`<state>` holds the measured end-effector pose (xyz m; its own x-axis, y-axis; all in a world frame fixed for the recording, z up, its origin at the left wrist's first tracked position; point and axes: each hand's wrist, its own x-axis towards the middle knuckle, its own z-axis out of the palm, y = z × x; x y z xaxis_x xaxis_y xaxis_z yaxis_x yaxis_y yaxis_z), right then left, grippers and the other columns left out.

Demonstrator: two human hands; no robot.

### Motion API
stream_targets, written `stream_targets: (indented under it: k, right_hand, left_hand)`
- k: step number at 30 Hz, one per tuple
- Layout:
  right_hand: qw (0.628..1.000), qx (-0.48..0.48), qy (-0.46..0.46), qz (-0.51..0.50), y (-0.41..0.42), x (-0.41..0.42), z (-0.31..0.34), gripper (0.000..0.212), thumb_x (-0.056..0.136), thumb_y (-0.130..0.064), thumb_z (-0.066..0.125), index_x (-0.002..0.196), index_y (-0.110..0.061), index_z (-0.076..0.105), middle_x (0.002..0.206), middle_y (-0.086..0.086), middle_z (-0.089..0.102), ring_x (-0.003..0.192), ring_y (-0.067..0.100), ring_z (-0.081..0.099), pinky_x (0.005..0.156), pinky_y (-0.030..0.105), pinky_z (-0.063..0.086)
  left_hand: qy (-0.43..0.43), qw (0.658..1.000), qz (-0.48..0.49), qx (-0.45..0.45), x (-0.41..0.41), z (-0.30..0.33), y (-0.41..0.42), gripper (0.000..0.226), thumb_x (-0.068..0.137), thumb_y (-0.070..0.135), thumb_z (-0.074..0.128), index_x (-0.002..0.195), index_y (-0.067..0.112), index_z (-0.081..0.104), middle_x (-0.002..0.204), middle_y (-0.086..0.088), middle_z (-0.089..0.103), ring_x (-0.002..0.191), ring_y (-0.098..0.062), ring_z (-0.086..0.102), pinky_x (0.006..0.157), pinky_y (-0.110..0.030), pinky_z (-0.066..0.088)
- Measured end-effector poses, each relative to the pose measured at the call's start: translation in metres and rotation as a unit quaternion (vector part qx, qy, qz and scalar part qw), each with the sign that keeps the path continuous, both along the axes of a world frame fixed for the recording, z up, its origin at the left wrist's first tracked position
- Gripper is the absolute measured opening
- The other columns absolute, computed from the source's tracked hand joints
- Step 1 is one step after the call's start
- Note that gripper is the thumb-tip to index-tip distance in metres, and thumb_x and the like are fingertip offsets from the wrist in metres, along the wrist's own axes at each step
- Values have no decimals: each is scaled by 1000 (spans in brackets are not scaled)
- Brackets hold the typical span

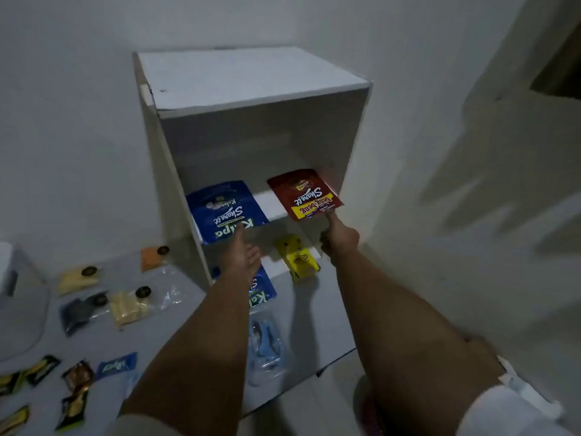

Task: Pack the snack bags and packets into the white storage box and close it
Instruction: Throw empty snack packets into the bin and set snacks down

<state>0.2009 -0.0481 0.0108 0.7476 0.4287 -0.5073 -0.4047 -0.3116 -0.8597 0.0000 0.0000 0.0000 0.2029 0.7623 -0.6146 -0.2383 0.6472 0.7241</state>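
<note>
Both arms are stretched into the white storage box point(251, 127), which stands open at the front with a shelf across its middle. The left hand point(243, 256) holds a blue snack bag point(224, 210) by its near edge, fingers under it and thumb on top as far as I can make out, laying it on the left end of the shelf. The right hand point(338, 237) pinches the near corner of a red snack bag point(303, 193) at the shelf's right end, against the box's right wall. Holding each bag by its near edge looks meant to slide it in flat, the two side by side, without the arms crowding the opening.

Below the shelf, a yellow packet point(298, 258) sits on the floor of the box, half out over its front edge. A second blue bag point(262, 292) lies just in front, partly under the left forearm.

Off to the left, small clear packets point(125, 306) and dark wrapped bars point(75, 391) are spread out waiting. Most of the packing, I'd judge, is yet to come, and the box stays open for now.
</note>
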Motion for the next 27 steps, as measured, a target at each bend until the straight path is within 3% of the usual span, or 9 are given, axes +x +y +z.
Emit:
stream_targets:
  k: [3, 5, 9, 13, 16, 18, 22, 27]
  right_hand:
    - [998, 47, 45, -5, 20, 16, -4, 63, 67, -61, 83, 90, -4, 70, 69, 11, 66, 58, 23, 59, 59, 32, 53]
    - [994, 74, 73, 13, 31, 19, -6, 58, 68, -56, 86, 92, -6, 70, 70, 10, 68, 61, 23, 61, 67, 36, 59]
    - [991, 91, 93, 29, 49, 24, -11, 47, 71, -45, 89, 93, -8, 69, 83, 10, 78, 72, 23, 72, 81, 42, 62]
    - [995, 73, 64, 26, 55, 26, -17, 41, 76, -37, 85, 103, -9, 70, 86, 7, 78, 81, 24, 76, 82, 47, 62]
    - [994, 89, 65, 20, 43, 21, -15, 23, 80, -29, 81, 90, -12, 70, 85, 7, 79, 81, 24, 77, 83, 48, 62]
    - [990, 112, 84, 1, 27, 14, -9, 19, 80, -22, 81, 86, -9, 70, 84, 10, 79, 82, 29, 78, 82, 50, 62]
    - [982, 157, 88, -49, -19, 1, 6, 12, 80, -10, 76, 85, -4, 68, 84, 14, 77, 72, 25, 76, 76, 48, 64]
    - [976, 174, 40, -127, -108, -2, 18, 3, 85, -5, 68, 85, -3, 65, 77, 13, 71, 64, 24, 68, 64, 39, 60]
  left_hand:
    - [-34, 997, 62, -38, 8, -3, 13, 85, 90, 64, 59, 143, -1, 49, 139, -18, 59, 126, -29, 59, 107, -40, 47]
    - [-65, 992, 92, -52, 8, -5, 22, 81, 92, 62, 59, 142, -1, 51, 139, -17, 60, 127, -29, 59, 111, -41, 46]
    - [-73, 988, 127, -57, 6, -3, 30, 65, 96, 50, 60, 138, 1, 55, 134, -16, 64, 123, -28, 63, 109, -40, 48]
    - [-65, 981, 174, -53, -1, -2, 33, 41, 96, 23, 68, 131, 3, 59, 114, -15, 74, 99, -24, 74, 79, -33, 63]
    - [-46, 984, 163, -55, -7, -5, 25, 37, 95, 17, 70, 126, 1, 62, 100, -14, 75, 85, -21, 76, 62, -29, 64]
    - [-40, 985, 159, -46, -9, -5, 13, 36, 93, 15, 72, 124, 0, 62, 103, -16, 75, 88, -23, 76, 66, -31, 65]
    - [-29, 988, 149, 21, -11, 2, -18, 33, 89, 7, 75, 118, 5, 61, 111, -16, 74, 95, -25, 75, 89, -36, 61]
    - [13, 990, 78, 121, -8, 12, -60, 24, 86, -3, 70, 107, 7, 64, 111, -15, 72, 99, -26, 72, 79, -34, 62]
